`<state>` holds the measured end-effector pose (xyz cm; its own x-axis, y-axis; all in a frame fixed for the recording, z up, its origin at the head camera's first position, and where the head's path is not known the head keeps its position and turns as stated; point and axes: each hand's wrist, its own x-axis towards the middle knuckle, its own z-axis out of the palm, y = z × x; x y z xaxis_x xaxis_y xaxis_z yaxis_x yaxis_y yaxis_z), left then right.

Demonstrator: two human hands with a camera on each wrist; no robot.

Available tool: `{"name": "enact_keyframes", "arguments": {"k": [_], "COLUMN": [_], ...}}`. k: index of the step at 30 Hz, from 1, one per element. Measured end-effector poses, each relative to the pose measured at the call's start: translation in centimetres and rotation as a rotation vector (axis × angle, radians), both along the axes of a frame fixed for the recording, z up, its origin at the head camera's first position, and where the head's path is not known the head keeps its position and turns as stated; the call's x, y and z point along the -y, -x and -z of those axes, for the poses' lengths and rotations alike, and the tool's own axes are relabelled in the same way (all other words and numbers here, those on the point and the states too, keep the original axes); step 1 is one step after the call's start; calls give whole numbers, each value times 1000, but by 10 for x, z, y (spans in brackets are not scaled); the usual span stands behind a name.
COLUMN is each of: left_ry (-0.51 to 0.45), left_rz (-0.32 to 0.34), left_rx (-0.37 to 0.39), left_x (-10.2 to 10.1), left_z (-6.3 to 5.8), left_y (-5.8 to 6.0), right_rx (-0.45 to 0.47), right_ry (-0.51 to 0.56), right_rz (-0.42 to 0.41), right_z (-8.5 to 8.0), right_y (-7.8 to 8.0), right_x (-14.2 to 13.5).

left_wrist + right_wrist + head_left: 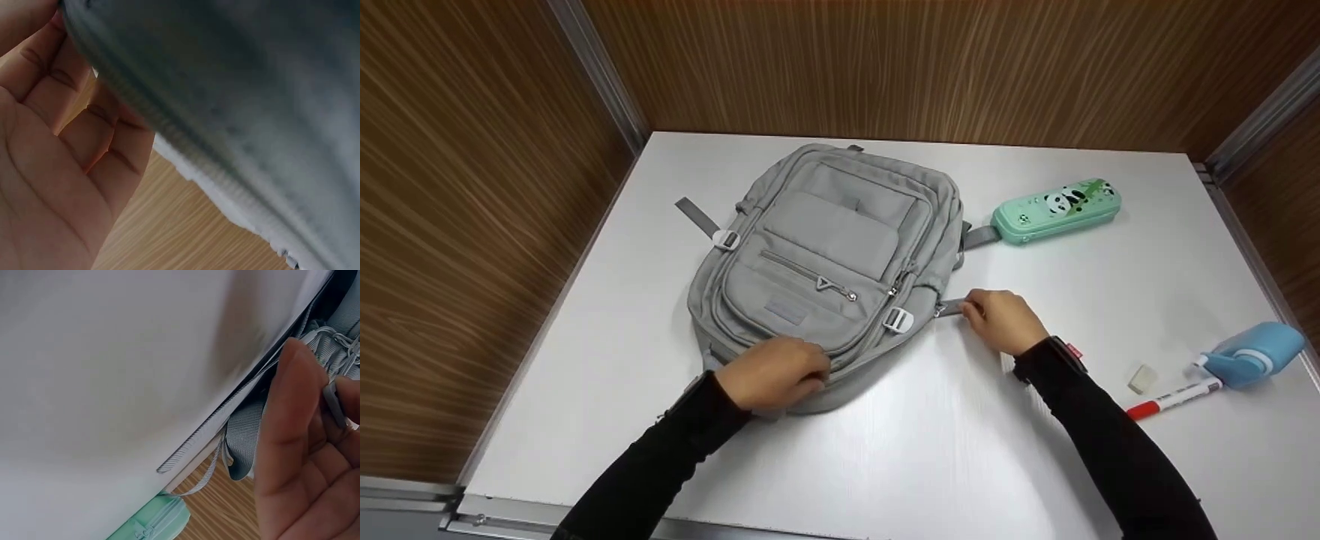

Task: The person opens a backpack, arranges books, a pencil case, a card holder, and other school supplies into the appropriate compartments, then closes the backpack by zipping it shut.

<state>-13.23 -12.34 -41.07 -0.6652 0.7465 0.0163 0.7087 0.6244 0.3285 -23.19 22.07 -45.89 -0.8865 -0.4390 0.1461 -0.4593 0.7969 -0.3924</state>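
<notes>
A grey backpack (pixel 832 232) lies on the white table, front pocket side up. At its lower edge my left hand (pixel 776 373) grips the fabric. In the left wrist view, the fingers of that hand (pixel 50 146) reach behind the bag's seamed edge (pixel 185 135), which is blurred and dark. My right hand (pixel 1005 321) pinches a short grey strap (pixel 952 307) at the bag's right side, between thumb and forefinger. From the right wrist, part of that strap (pixel 334 405) shows between the fingertips, beside cords and folded webbing.
A mint-green panda pencil case (pixel 1057 211) lies right of the backpack, by another loose strap (pixel 981 237). Near the right edge are a blue bottle (pixel 1252 354), a white marker with a red cap (pixel 1174 399) and a small pale eraser (pixel 1142 379). Wood-grain panels (pixel 915 71) enclose the table.
</notes>
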Motion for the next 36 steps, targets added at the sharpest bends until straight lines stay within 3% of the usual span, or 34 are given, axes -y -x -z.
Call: {"name": "enact_keyframes", "arguments": {"k": [6,11,14,17,20,22,31,36], "left_ry": [-84,-122,-90,-31,28,59,92,142], "left_rz": [-67,-220,-328,-394,-405,-401,-428,-470], "left_rx": [5,22,66,84,76,62,20,-59], "left_x": [19,50,66,73,69,64,43,23], "left_z": [-4,-2,5,15,24,29,35,37], "left_y": [-4,-9,-10,-9,-8,-7,-7,-11], "right_rx": [6,-94,-221,-289,-266,-238,-204,-195], "right_ry": [-35,-12,15,13,-26,-58,-88,-68], "right_rz": [22,18,-42,-163,-284,-315,-247,-227], "right_z": [-7,-19,-24,-24,-21,-18,-12,-9], "right_y": [-1,-11,-20,-30,-42,-47,-44,-33], "right_x": [3,16,31,48,62,67,57,47]}}
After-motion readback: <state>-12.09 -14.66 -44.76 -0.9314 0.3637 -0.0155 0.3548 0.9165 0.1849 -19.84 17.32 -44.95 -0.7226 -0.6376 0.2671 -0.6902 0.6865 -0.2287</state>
